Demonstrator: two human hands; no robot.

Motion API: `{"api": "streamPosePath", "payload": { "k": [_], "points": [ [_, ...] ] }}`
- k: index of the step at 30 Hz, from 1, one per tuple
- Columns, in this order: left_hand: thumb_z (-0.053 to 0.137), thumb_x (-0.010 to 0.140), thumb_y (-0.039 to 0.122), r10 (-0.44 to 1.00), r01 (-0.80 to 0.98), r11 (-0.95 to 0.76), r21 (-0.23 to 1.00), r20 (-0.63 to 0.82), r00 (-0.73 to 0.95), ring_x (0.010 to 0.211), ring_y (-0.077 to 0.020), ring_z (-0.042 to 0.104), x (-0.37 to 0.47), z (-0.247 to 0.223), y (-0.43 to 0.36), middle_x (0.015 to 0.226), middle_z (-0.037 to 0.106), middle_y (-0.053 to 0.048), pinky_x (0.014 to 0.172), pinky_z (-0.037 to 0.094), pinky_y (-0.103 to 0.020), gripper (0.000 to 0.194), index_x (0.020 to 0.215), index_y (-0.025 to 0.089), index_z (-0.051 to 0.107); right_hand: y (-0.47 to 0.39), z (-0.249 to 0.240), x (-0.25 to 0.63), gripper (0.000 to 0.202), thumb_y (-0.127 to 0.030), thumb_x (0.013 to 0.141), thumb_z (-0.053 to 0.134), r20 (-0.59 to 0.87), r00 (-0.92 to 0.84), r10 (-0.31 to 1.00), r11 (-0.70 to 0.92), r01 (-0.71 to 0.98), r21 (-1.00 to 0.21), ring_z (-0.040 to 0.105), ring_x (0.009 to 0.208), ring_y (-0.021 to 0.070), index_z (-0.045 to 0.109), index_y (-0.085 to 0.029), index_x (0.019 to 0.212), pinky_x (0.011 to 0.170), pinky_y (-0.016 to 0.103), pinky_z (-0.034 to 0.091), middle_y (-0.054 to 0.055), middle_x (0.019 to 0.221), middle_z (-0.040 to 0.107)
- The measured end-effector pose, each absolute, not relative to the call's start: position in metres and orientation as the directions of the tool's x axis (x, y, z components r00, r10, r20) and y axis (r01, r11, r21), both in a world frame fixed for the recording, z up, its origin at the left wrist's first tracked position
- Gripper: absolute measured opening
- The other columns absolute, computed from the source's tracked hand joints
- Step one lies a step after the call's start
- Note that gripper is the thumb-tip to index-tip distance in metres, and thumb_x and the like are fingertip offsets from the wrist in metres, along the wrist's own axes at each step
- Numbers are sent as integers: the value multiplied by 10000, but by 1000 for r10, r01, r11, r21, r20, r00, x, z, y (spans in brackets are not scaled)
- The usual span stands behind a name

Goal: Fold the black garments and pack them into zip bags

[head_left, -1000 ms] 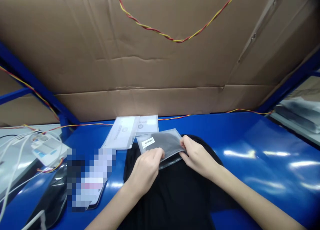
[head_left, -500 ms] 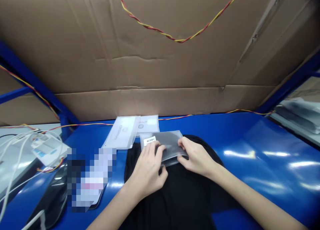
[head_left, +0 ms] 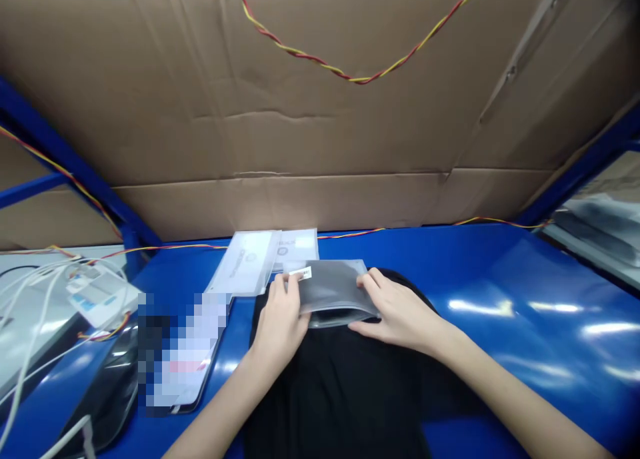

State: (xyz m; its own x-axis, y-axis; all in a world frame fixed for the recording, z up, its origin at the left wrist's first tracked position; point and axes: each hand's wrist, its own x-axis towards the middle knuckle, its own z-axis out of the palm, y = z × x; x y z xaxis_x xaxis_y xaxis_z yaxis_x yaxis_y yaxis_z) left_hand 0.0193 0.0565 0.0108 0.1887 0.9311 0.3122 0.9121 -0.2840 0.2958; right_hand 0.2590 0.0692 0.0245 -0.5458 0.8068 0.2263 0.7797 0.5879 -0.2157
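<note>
A translucent grey plastic bag (head_left: 337, 287) with a white barcode label (head_left: 303, 272) at its upper left lies over a black cloth garment (head_left: 350, 386). Its near edge gapes, showing a dark slit. My left hand (head_left: 283, 316) grips the bag's left side, thumb at the lower corner and fingers up by the label. At the right side my right hand (head_left: 400, 309) pinches the edge, with the thumb below and fingers on top. What the bag contains, if anything, cannot be made out.
Behind the bag lie two whitish printed plastic pouches (head_left: 245, 262). On the left are a blurred-out phone-like item (head_left: 195, 352), a black glossy pouch (head_left: 107, 386) and white cables (head_left: 45, 292). A cardboard wall (head_left: 320, 126) closes off the back of the blue table (head_left: 500, 272).
My left hand has moved left, from the bag's front to its left edge. The bag's near mouth now gapes wider. My right hand stays at the right edge.
</note>
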Motion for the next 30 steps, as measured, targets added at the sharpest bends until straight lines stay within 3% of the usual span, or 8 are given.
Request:
{"api": "streamPosePath", "payload": {
  "k": [4,8,12,15,20,23,26,30],
  "points": [
    [670,758,326,919,806,-393,442,208,334,1164,-307,530,-1,27,58,1248,524,-128,878,510,-425,606,1298,226,415,71,28,265,455,-449,804,626,206,-563,800,596,785,-168,589,721,198,465,-187,1139,600,305,452,81,1026,531],
    [656,737,546,976,800,-162,577,-25,215,1056,-284,598,-27,37,58,1236,569,-127,810,509,-377,743,1343,212,386,72,31,266,298,-336,882,553,188,-574,797,601,784,-152,602,793,198,472,-195,1132,655,296,455,81,1059,528],
    [489,816,620,933,793,24,608,-299,201,716,-216,643,-35,42,56,802,684,-31,619,455,-294,468,972,196,610,73,33,269,191,-278,910,520,156,-557,816,578,790,-202,590,749,177,493,-196,1081,657,295,465,68,1032,529],
    [406,865,588,899,815,3,580,-359,252,612,-185,605,-30,46,54,656,652,-7,553,392,-263,455,695,204,582,74,37,273,243,-268,872,584,140,-578,804,588,737,-333,590,820,179,494,-213,1091,689,285,490,51,1036,533],
    [354,919,443,983,914,-9,406,-162,81,631,-224,621,-22,43,58,681,651,-41,563,402,-298,357,733,213,553,79,36,275,221,-127,857,545,240,-586,774,622,630,-466,588,917,172,524,-214,1059,804,305,509,65,1103,558],
    [372,933,402,986,939,-48,340,165,-9,812,-288,642,-16,39,63,875,661,-116,681,464,-381,294,958,175,558,79,29,269,181,-116,918,440,373,-576,727,685,571,-453,606,957,189,562,-216,1009,845,343,517,68,1057,614],
    [475,923,383,837,902,-333,274,527,149,1047,-292,596,0,38,60,1098,608,-140,878,476,-432,283,1087,163,542,75,25,262,213,-129,944,411,465,-579,670,742,531,-409,634,944,193,585,-219,1030,820,336,539,69,1033,651],
    [619,875,291,568,691,-709,137,693,445,1151,-252,566,30,33,42,1200,607,-109,975,469,-410,289,1141,192,563,64,24,252,245,-107,940,412,524,-612,593,798,532,-283,651,936,193,590,-195,1083,805,321,546,82,1024,675]
  ]
}}
